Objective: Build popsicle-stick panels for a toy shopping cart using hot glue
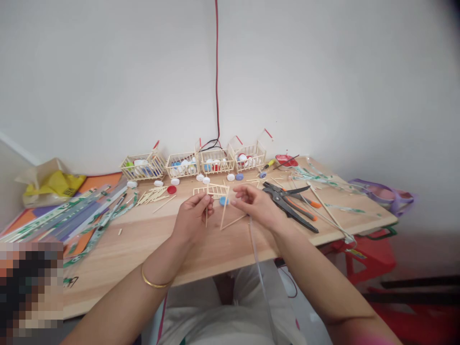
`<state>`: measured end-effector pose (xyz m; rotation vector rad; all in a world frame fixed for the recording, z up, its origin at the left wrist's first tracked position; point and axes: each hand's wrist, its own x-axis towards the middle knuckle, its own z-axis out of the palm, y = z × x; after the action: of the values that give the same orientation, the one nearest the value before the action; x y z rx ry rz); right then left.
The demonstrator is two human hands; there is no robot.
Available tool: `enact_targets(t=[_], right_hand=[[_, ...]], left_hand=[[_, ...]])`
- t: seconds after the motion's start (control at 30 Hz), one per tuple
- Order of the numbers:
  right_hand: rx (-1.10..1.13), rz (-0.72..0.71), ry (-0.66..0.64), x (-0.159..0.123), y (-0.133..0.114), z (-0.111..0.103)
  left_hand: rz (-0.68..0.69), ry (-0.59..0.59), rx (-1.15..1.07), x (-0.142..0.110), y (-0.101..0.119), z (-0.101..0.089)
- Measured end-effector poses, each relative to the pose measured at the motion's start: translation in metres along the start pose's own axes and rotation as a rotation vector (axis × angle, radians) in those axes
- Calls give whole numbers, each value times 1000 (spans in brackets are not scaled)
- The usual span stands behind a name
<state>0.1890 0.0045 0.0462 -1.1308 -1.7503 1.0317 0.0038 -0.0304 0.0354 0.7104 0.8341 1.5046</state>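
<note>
The left hand (194,214) pinched a thin wooden stick (206,218) between thumb and fingers, holding it nearly upright just above the near part of the table (143,268), probably to steady it and leave its ends free. The right hand (257,205) was loosely curled, thumb and fingers apart with nothing visible between them, near a second, slanting stick (224,211); whether they touched could not be told. A small lattice panel (201,191) lay just beyond the hands, seemingly to stay within easy reach, with a blue cap (223,201) beside it.

Behind stood a row of four stick baskets (160,166) filled with caps, and a heap of short sticks (153,195) lay to the left near a red cap (171,189). Black pliers (300,218) and an orange-handled tool (305,211) crowded the right forearm's side, while a clear plastic strip (256,244) hung over the table edge below the right hand, where it could snag.
</note>
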Motion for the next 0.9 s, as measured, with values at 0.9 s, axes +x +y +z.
enact_targets(t=[0.9], right_hand=[[401,21,-28,14,-10,27]], left_hand=[[-39,-26,-9,-3,0,2]])
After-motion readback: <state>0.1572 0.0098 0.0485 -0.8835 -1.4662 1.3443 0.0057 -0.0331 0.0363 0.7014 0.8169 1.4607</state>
